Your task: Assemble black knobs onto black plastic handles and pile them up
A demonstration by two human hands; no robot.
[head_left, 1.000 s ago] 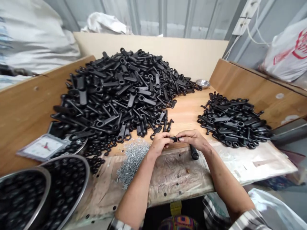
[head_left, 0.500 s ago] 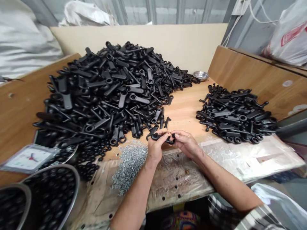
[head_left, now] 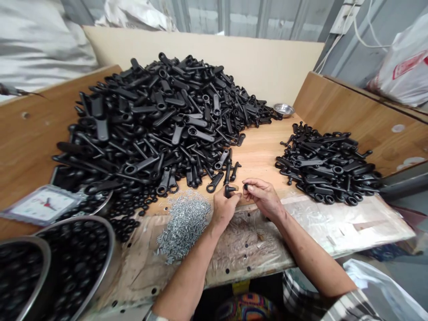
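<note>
Head view: the left hand (head_left: 223,207) curls round a black part (head_left: 229,191), its shape partly hidden by the fingers. At its 3 o'clock, the right hand (head_left: 265,199) pinches a small round black piece (head_left: 246,186), apart from that part. Metal pins (head_left: 184,226) lie at the left hand's 8 o'clock. A firm left hold and light right-hand pinch, facing ends uncovered, would probably serve well.

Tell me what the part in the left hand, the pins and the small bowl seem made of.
Part in the left hand: probably satin plastic, from its even black and soft sheen; coated metal is possible.
Pins: likely bare metal, silvery grey with glints.
Bowl: apparently polished metal, silvery with bright reflections.
</note>
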